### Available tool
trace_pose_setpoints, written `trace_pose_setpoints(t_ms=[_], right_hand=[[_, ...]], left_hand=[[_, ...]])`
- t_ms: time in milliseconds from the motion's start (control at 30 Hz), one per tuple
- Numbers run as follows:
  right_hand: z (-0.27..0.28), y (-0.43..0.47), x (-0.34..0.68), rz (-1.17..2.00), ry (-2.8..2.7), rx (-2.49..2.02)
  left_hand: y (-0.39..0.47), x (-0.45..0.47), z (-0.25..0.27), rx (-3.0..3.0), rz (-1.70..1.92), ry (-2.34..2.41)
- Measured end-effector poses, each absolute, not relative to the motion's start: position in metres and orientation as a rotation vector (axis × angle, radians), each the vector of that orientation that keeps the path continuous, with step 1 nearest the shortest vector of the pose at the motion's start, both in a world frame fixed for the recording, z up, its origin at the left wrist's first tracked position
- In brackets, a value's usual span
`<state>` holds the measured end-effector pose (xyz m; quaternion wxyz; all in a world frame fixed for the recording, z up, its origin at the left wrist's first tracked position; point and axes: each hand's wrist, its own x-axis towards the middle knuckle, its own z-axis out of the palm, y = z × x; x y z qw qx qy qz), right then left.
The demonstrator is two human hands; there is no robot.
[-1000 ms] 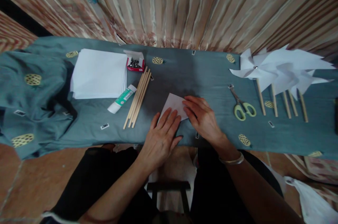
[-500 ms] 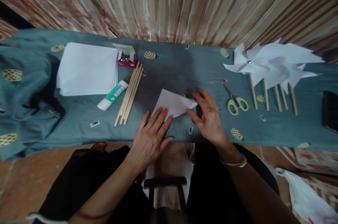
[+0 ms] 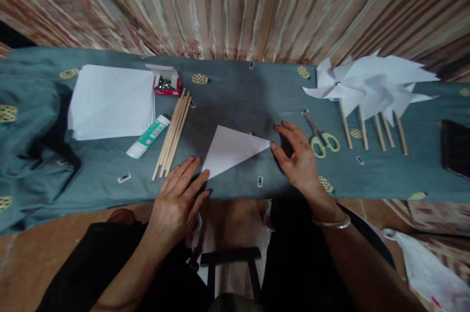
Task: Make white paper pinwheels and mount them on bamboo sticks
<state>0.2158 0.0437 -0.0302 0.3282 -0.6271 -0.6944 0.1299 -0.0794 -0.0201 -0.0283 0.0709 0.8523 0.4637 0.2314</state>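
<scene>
A white sheet of paper (image 3: pixel 235 150), folded into a triangle, lies flat on the cloth in front of me. My left hand (image 3: pixel 179 189) is open, palm down, its fingertips touching the paper's lower left corner. At the paper's right tip is my right hand (image 3: pixel 295 157), open, with the thumb touching the point and the other fingers spread above the cloth. Just right of that hand lie scissors (image 3: pixel 319 138) with light green handles. Several wooden sticks (image 3: pixel 172 133) lie left of the paper, beside a green and white glue tube (image 3: pixel 149 136).
A stack of white paper (image 3: pixel 112 101) sits at the left, with an open red box (image 3: pixel 167 84) of shiny metal pins beside it. Several white paper pinwheels (image 3: pixel 367 82) on sticks overlap at the right. A dark phone-like object (image 3: pixel 455 148) lies at the right edge.
My left hand has slid left off the paper's middle to its lower left corner, uncovering the triangle. My right hand has shifted slightly right to the tip. The view has shifted a little.
</scene>
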Motion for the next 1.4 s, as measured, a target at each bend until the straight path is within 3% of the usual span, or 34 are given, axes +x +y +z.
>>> trace_pose_setpoints(t_ms=[367,767,1400], right_hand=[[-0.026,0.042,0.196,0.388,-2.034,-1.501],[-0.014,0.037,0.196,0.719,-1.835,-1.470],[-0.014,0.059,0.184,0.575,-2.036,-1.499]], left_hand=[[-0.005,-0.061,-0.026,2.357,0.781,1.509],[0.002,-0.053,-0.024,2.150,0.833,1.579],[0.020,-0.049,-0.022,2.336,0.749,1.457]])
